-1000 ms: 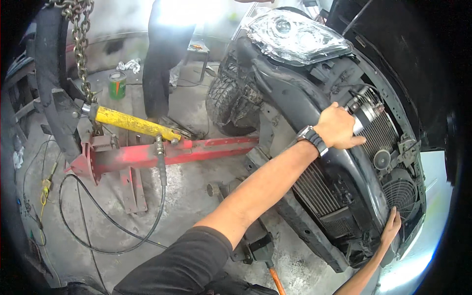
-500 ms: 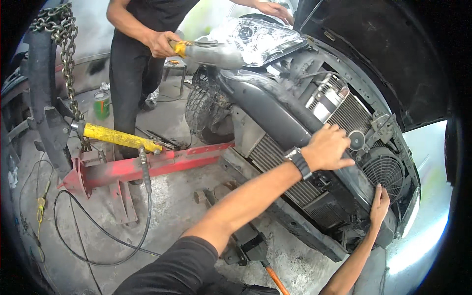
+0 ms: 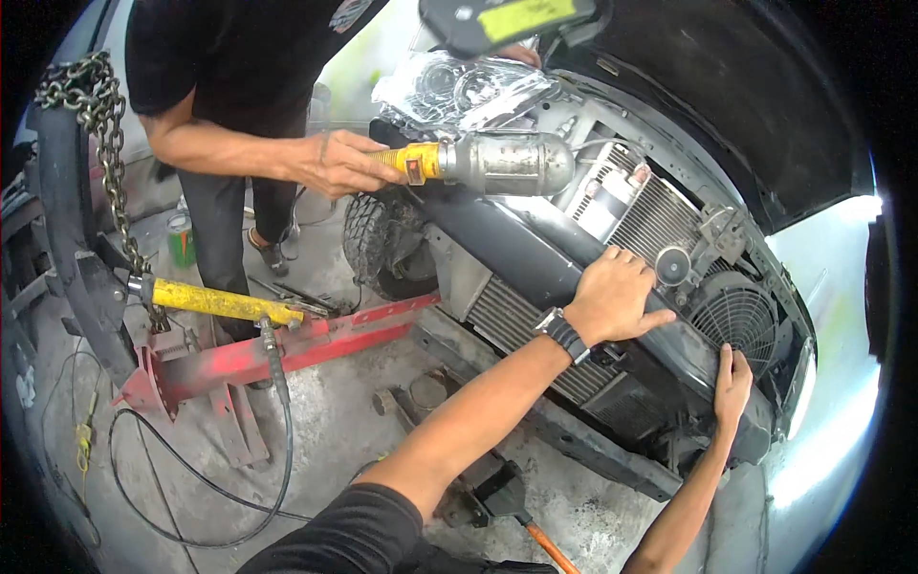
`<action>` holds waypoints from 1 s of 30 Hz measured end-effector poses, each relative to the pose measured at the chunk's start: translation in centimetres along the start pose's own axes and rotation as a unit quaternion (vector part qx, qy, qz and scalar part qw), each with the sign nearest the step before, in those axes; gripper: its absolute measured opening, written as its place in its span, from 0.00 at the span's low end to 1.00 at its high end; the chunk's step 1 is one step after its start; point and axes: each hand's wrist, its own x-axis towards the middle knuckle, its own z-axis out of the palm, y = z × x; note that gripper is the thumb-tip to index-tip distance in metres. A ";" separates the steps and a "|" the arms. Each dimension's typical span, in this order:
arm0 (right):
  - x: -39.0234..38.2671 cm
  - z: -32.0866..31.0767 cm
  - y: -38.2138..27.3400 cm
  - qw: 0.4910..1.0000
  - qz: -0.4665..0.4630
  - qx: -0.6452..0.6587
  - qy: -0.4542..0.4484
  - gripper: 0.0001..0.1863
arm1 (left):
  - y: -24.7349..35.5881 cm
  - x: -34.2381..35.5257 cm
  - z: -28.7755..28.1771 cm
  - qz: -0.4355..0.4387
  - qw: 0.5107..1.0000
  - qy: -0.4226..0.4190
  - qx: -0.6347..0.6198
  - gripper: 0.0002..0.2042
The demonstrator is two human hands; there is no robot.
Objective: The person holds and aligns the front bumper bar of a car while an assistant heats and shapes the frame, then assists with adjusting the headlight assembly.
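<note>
My left hand [image 3: 612, 297], a black watch on its wrist, lies flat with spread fingers on the dark front beam [image 3: 507, 253] of a stripped car nose. Lower right, my right hand [image 3: 732, 383] presses open against the black shroud beside the round fan [image 3: 736, 320]. Above them a co-worker's hand [image 3: 335, 163] grips the yellow handle of a big steel-headed hammer [image 3: 507, 163], its head close over the beam. The radiator core [image 3: 660, 215] shows between my hands and the hammer.
A red pulling frame [image 3: 287, 349] with a yellow hydraulic ram [image 3: 215, 301], a chain [image 3: 105, 143] and a black hose [image 3: 191, 488] lie on the concrete at left. A front tyre [image 3: 378, 239], a headlight [image 3: 459, 91] and a floor hammer [image 3: 516, 517] are nearby.
The co-worker has stepped closer and swung the hammer head in over the front beam. My hands have stayed on the car's nose, the left one shifting slightly along the beam.
</note>
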 end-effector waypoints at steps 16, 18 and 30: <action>-0.6 0.4 0.5 0.996 -0.069 0.001 0.060 0.21 | 1.0 0.6 -0.7 0.011 0.996 -0.046 0.080 0.24; -0.6 0.4 0.6 0.997 -0.058 0.003 0.054 0.21 | 1.1 0.8 -0.7 0.013 0.994 -0.055 0.096 0.22; -0.7 1.3 2.0 0.989 -0.072 0.023 0.127 0.26 | 1.5 1.0 0.2 -0.107 0.985 -0.099 0.087 0.19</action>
